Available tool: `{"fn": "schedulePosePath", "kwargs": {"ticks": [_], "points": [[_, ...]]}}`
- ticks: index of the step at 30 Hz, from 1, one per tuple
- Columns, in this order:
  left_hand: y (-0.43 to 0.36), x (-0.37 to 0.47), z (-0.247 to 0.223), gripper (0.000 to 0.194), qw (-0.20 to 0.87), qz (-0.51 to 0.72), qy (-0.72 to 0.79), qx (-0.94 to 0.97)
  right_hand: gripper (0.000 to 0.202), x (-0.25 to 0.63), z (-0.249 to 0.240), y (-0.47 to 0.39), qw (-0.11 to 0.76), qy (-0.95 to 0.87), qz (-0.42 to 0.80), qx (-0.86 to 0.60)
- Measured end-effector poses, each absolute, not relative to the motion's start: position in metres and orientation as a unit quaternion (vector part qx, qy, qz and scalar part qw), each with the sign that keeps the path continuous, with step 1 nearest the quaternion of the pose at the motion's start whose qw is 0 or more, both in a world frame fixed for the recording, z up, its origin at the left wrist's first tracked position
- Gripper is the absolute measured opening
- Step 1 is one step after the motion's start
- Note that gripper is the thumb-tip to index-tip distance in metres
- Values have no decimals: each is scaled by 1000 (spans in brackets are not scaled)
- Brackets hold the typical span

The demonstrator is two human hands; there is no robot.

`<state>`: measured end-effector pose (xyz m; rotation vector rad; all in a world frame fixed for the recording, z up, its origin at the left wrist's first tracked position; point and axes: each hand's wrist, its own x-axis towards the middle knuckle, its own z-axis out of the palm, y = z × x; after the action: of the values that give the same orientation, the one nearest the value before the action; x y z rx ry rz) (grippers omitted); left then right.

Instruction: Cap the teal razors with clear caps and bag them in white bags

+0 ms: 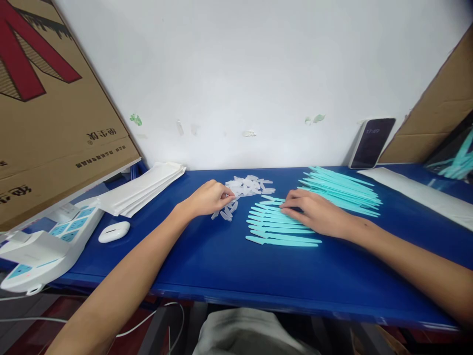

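My left hand (213,198) is at the edge of a loose pile of clear plastic blade caps (248,186). Its thumb and forefinger are pinched together on what looks like one small cap, mostly hidden by the fingertips. Below those fingers, several more caps (226,215) lie scattered. To the right, turquoise eyebrow razors (281,229) lie side by side in a row, their blade ends toward the left. My right hand (314,211) rests over the upper part of this row, its fingers closed around the handle of a razor (272,198) at the far end.
Behind my right hand lies a heap of turquoise razors (340,190). A phone (371,143) leans at the back right, beside a white strip (417,195). On the left are white packets (144,190), an earbud case (114,231), a power strip (70,246) and a cardboard box (55,118).
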<state>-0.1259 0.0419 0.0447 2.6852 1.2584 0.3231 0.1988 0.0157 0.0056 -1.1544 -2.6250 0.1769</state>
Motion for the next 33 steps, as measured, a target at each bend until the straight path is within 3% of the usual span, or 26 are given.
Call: {"fn": "schedulePosePath", "kwargs": {"ticks": [7,11,15,25,33], "points": [[41,-125,44,33,105,100,399,905,49,196,9,14,148,-888,116,-418],[41,-127,42,30,36,75,368,926,40,193,14,11,151,-882,124,-430],[41,-127,39,33,12,51,367,929,32,192,14,9,152,-884,117,-426],[37,-113,31,38,24,56,354,933,38,195,7,9,115,-913,35,-389],[38,-108,25,28,27,77,334,939,36,191,9,6,206,-898,27,-389]]}}
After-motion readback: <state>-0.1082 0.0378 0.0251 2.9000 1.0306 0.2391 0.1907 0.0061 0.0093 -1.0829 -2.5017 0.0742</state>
